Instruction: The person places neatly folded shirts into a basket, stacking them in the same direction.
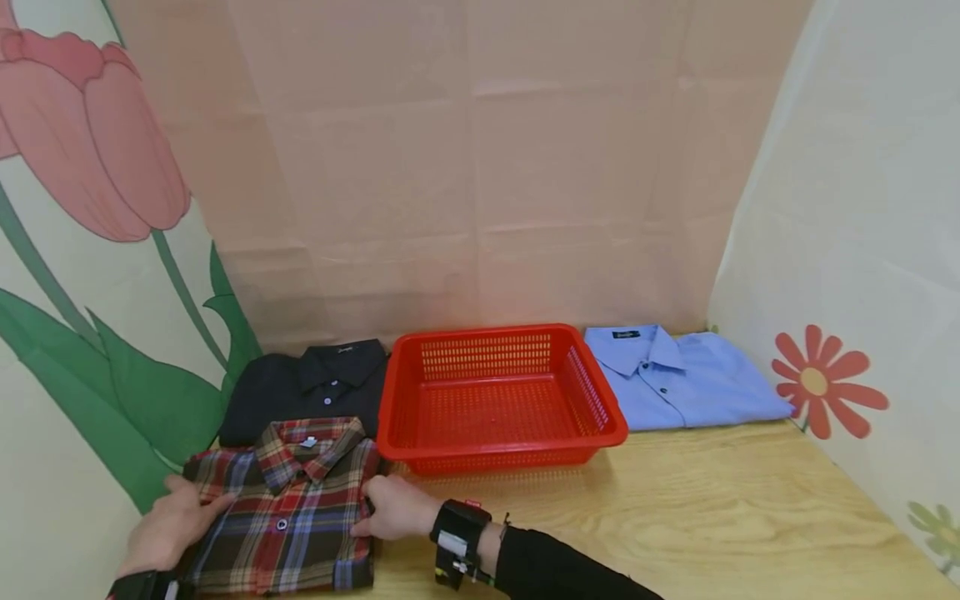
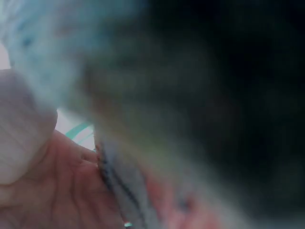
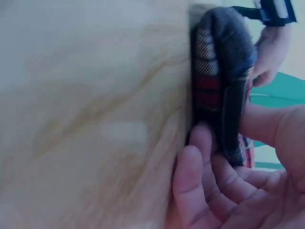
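A folded plaid shirt (image 1: 281,524), red, brown and blue with its collar at the far end, lies on the table at the left. My left hand (image 1: 171,521) grips its left edge, thumb on top. At the opposite edge, my right hand (image 1: 401,507) pinches the folded layers. In the right wrist view the thumb presses the top of the plaid shirt (image 3: 208,88) while the fingers (image 3: 190,179) curl in at its underside. Blurred cloth fills much of the left wrist view, beside the left palm (image 2: 62,186), and the fingertips there are hidden.
A red plastic basket (image 1: 498,458) with perforated walls stands behind the right hand. Behind the plaid shirt lies a folded black shirt (image 1: 262,400). A folded light blue shirt (image 1: 712,383) is right of the basket. Printed sheets enclose the wooden table (image 1: 675,517).
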A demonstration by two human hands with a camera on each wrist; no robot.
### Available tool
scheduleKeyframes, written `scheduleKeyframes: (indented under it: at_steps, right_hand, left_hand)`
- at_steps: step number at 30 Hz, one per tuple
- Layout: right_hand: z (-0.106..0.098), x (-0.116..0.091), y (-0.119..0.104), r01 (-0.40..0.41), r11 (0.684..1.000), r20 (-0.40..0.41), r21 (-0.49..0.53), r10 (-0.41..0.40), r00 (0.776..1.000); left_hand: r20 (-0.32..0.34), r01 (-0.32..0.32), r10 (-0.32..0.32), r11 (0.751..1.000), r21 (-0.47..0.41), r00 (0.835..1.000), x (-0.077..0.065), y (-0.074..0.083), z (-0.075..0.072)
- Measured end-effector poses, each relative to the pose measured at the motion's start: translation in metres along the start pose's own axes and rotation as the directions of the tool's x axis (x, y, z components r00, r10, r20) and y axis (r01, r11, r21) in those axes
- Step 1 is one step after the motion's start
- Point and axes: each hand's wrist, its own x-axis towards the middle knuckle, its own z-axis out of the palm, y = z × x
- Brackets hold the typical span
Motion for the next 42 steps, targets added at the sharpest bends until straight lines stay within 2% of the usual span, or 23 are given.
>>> scheduleKeyframes:
  at_steps: [8, 13, 20, 25, 29, 31, 34, 42]
  right_hand:
    - [0.0, 0.004, 0.001, 0.021, 0.996, 0.039, 0.086, -0.024, 0.999]
    - [0.0, 0.003, -0.002, 0.049, 0.987, 0.01, 0.156, -0.051, 0.999]
    - [-0.004, 0.002, -0.007, 0.125, 0.972, -0.027, 0.2, -0.122, 0.992]
    - [-0.005, 0.001, -0.01, 0.267, 0.956, -0.088, 0.121, -0.258, 0.962]
    - [-0.002, 0.0, -0.014, 0.342, 0.936, -0.135, 0.084, -0.329, 0.935]
    - [-0.002, 0.0, -0.016, 0.339, 0.934, -0.167, 0.108, -0.319, 0.933]
    - [-0.003, -0.001, -0.019, 0.307, 0.93, -0.196, 0.201, -0.269, 0.943]
    - [-0.018, -0.006, -0.029, 0.224, 0.91, -0.199, 0.35, -0.161, 0.967]
  left_hand:
    - [-0.067, -0.067, 0.067, 0.998, 0.014, 0.995, 0.002, 0.002, 0.0]
    - [-0.106, -0.076, 0.074, 0.997, -0.012, 0.992, 0.0, 0.003, -0.001]
    - [-0.167, -0.136, 0.136, 0.991, 0.01, 0.976, 0.0, 0.005, -0.003]
    - [-0.23, -0.16, 0.157, 0.987, 0.004, 0.96, -0.004, 0.006, -0.004]
    - [-0.257, -0.144, 0.135, 0.989, -0.018, 0.957, -0.009, 0.007, -0.007]
    - [-0.256, -0.13, 0.117, 0.991, -0.035, 0.96, -0.011, 0.009, -0.008]
    - [-0.275, -0.107, 0.09, 0.993, -0.048, 0.957, -0.013, 0.012, -0.012]
    - [-0.405, -0.054, 0.016, 0.995, -0.082, 0.914, -0.018, 0.027, -0.02]
